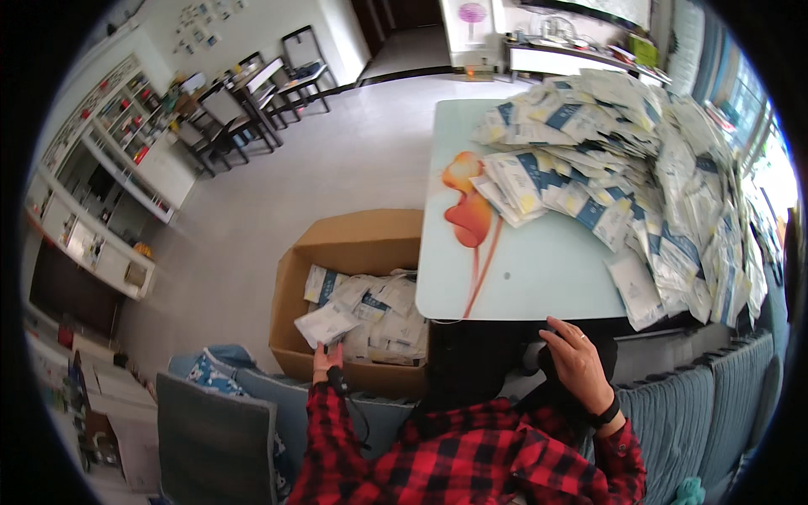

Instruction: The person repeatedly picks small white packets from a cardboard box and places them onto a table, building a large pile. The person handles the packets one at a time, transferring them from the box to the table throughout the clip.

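My left hand (327,361) reaches over the near side of an open cardboard box (287,322) and grips the near edge of a white plastic packet (326,324). Beneath that packet, several similar packets (394,328) with white, blue and yellow printing lie loosely in the box. My right hand (577,363) holds nothing; its fingers are slightly apart close to the front edge of a glass-topped table (536,278). A large heap of packets (606,145) covers the table's far and right parts. One packet (634,287) lies at the heap's near end, beyond my right hand.
A blue-grey sofa (669,404) runs along my side of the table, with a grey cushion (214,435) at left. The box stands against the table's left side. Farther off are dining chairs (227,117), a shelf cabinet (126,126) and a low television stand (568,62).
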A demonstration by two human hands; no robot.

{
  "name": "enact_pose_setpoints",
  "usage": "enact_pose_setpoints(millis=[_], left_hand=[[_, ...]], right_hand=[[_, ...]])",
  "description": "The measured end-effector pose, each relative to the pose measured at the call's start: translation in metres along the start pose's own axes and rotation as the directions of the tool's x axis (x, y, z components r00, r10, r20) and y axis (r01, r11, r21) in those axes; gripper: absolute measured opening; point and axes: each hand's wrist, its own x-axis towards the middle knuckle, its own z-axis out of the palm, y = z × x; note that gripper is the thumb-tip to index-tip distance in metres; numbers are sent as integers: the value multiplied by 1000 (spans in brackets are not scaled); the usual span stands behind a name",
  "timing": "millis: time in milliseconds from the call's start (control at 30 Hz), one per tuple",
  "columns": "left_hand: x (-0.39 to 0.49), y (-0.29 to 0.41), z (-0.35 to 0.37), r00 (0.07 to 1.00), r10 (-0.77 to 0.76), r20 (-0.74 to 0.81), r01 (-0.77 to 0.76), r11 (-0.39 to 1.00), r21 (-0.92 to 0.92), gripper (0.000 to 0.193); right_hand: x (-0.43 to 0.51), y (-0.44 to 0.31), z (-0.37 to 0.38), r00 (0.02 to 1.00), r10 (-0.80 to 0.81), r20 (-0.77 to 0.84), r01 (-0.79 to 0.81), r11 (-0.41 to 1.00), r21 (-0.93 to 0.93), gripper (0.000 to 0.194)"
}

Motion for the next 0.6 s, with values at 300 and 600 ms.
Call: enact_pose_setpoints(millis=[300,600], left_hand=[[-123,-109,142,796,344,497,-599,565,568,27],[-256,-243,272,240,-127,963,-899,345,269,15]], right_hand=[[-29,46,-46,957,190,-218,-244,936,-255,23],[-19,181,-117,716,350,-604,-632,692,-348,32]])
